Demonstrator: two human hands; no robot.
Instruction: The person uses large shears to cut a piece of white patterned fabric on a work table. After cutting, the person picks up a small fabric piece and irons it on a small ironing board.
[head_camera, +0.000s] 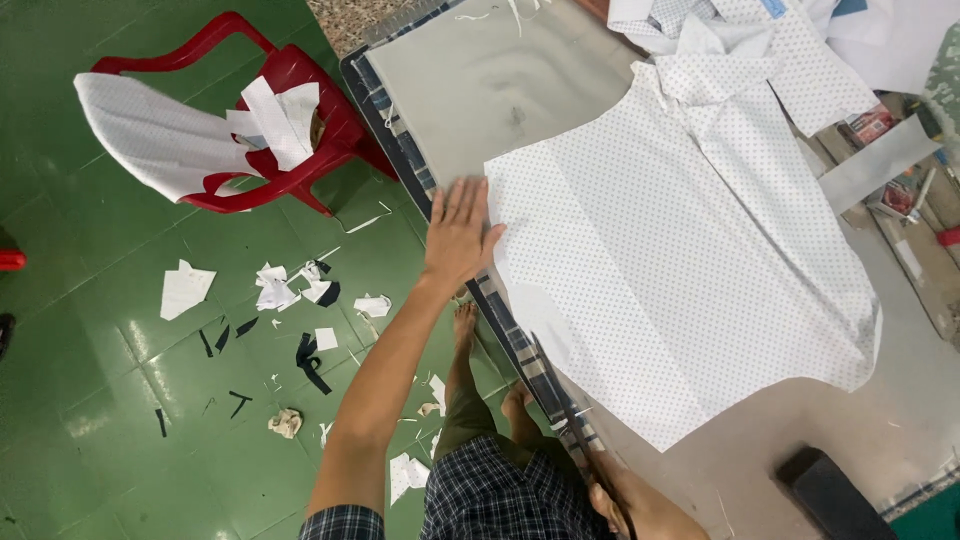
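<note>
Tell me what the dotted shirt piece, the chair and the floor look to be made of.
Shirt piece: thin woven cloth, white with small dots, matte; it lies flat with soft creases under the left hand. Chair: moulded plastic, glossy red, seemingly one piece. Floor: green tiles, probably glazed ceramic, since grout lines and light reflections show.

One view only is given, taken from a camera worn on the head and aimed steeply down. The table (470, 80) is seen from close above along its near edge, tilted diagonally across the frame. The green floor (120, 400) and a red plastic chair (300, 120) are taken in at the left, farther below.
</note>
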